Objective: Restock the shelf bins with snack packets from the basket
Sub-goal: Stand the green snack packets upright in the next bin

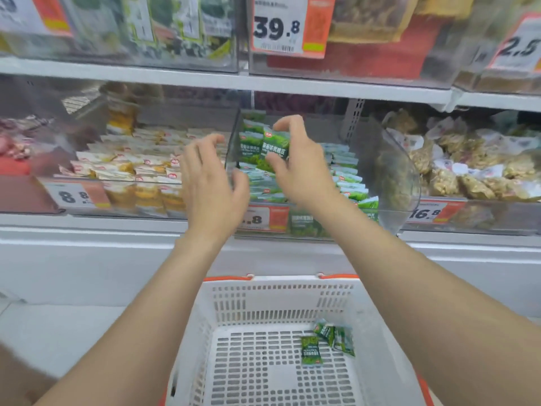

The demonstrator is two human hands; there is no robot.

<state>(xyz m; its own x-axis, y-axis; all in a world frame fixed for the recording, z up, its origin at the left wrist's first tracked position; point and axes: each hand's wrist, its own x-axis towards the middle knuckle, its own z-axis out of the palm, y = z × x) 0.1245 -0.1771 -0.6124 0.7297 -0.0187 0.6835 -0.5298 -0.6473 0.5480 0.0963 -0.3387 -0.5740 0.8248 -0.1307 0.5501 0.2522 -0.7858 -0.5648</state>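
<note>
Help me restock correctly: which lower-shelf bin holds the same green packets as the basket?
The middle bin, full of green packets; the left bin holds yellow-white ones, the right bin brown snacks.

The lower shelf (87, 224) is carrying clear bins side by side. The left bin (123, 213) is holding yellow-and-white packets (140, 165), the middle bin (395, 183) is holding green packets (348, 178), and the right bin (483, 219) is holding brownish packets (474, 183). The upper shelf (175, 76) is bearing more clear bins (366, 65), and a price tag (278, 24) reading 39.8 is hanging on one front.
</note>
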